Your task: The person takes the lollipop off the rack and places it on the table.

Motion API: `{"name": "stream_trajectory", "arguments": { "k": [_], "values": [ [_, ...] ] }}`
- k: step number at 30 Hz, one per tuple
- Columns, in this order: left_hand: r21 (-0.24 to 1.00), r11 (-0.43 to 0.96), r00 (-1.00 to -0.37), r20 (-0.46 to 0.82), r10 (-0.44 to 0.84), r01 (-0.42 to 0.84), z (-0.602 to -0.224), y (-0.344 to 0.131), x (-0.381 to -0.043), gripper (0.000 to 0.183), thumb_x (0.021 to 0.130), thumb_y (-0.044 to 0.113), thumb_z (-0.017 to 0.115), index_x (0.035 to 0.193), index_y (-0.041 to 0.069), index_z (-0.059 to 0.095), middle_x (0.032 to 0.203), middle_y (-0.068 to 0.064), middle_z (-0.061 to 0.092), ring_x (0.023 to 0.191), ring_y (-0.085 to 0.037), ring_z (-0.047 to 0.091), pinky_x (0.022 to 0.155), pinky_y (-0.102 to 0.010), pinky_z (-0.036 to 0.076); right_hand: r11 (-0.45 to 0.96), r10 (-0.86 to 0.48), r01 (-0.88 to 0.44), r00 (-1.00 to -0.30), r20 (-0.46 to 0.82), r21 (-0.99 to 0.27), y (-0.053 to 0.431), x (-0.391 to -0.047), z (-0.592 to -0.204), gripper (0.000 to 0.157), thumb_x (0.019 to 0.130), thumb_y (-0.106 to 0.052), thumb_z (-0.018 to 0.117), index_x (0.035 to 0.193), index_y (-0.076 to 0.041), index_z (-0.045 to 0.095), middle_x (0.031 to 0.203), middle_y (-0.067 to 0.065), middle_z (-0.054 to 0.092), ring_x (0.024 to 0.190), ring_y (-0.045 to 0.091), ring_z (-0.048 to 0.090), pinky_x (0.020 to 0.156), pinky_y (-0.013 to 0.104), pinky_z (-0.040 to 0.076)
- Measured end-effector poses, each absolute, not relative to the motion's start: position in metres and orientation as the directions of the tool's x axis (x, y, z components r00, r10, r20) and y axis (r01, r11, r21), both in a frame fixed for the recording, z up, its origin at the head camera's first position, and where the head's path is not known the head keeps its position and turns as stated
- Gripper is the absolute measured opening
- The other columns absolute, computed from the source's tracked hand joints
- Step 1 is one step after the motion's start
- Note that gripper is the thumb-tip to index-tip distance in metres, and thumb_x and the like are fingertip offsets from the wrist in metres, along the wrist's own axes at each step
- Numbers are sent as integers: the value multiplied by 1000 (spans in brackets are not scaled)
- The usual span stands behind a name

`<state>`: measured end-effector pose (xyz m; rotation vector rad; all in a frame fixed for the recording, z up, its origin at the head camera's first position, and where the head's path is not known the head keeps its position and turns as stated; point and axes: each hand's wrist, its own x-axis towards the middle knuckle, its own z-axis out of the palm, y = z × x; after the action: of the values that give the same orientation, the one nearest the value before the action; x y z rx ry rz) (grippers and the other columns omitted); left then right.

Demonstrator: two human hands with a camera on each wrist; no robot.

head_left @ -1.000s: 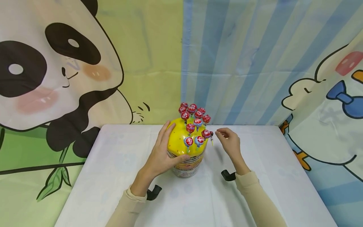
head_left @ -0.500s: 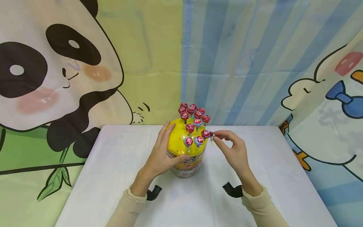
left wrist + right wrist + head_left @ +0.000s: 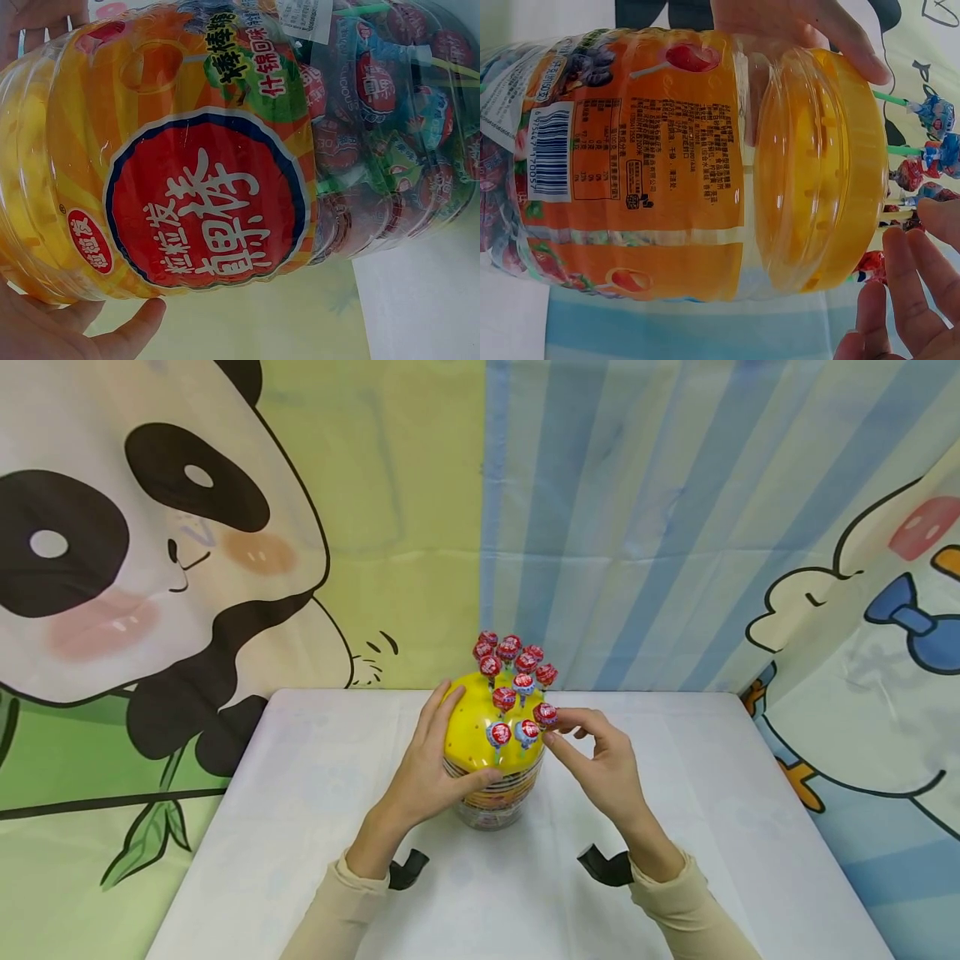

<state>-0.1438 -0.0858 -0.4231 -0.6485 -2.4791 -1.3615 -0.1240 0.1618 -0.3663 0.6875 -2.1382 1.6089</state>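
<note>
A clear plastic jar (image 3: 491, 817) with an orange label (image 3: 142, 172) and a yellow domed lid (image 3: 468, 727) stands upright on the table. Several lollipops (image 3: 509, 647) in red or blue wrappers stick out of holes in the lid. My left hand (image 3: 416, 785) grips the jar's upper left side, fingers and thumb spread round the lid's edge. On the lid's right side my right hand (image 3: 606, 768) pinches a lollipop (image 3: 894, 215) with a yellow stick, its candy mostly hidden by the fingertips. A red lollipop (image 3: 545, 714) stands right beside those fingertips.
More wrapped lollipops (image 3: 375, 82) fill the jar's lower part. The white table (image 3: 315, 752) reaches back to a wall cloth (image 3: 420, 527) printed with a panda and stripes. A black wrist-mounted piece (image 3: 606, 867) juts out beside the right sleeve.
My right hand has come in from the right to the lid's edge and closed its fingertips on the yellow-stick lollipop, covering it. The left hand and jar have stayed put.
</note>
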Motion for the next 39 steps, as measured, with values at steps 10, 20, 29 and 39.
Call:
{"name": "stream_trajectory", "arguments": {
  "k": [10, 20, 29, 39],
  "values": [
    [740, 466, -874, 407, 265, 486, -424, -85, -145, 106, 78, 60, 78, 159, 38, 16, 165, 14, 4, 144, -23, 28, 105, -56, 38, 240, -151, -575, -818, 555, -783, 156, -122, -361, 24, 84, 17, 69, 105, 8, 70, 98, 20, 68, 92, 34, 53, 80, 41, 40],
    [741, 469, -876, 403, 264, 481, -425, -85, -145, 106, 77, 61, 78, 159, 38, 16, 165, 15, 3, 144, -23, 29, 105, -56, 38, 231, -128, -591, -806, 578, -773, 154, -123, -358, 20, 84, 18, 68, 102, 9, 71, 95, 21, 70, 91, 24, 54, 80, 37, 39],
    [744, 464, -877, 404, 262, 481, -426, -86, -145, 106, 77, 59, 80, 159, 39, 16, 165, 15, 4, 144, -23, 28, 105, -57, 38, 220, -79, -607, -791, 606, -764, 155, -125, -356, 20, 83, 21, 67, 100, 11, 71, 92, 23, 68, 91, 14, 54, 79, 35, 39],
    [745, 454, -873, 411, 264, 488, -424, -85, -145, 105, 77, 59, 79, 159, 38, 17, 165, 14, 4, 144, -25, 29, 104, -57, 39, 355, -40, -562, -807, 589, -747, 178, -146, -379, 16, 86, 12, 70, 101, 5, 74, 97, 19, 73, 88, 19, 53, 76, 31, 38]
  ]
}}
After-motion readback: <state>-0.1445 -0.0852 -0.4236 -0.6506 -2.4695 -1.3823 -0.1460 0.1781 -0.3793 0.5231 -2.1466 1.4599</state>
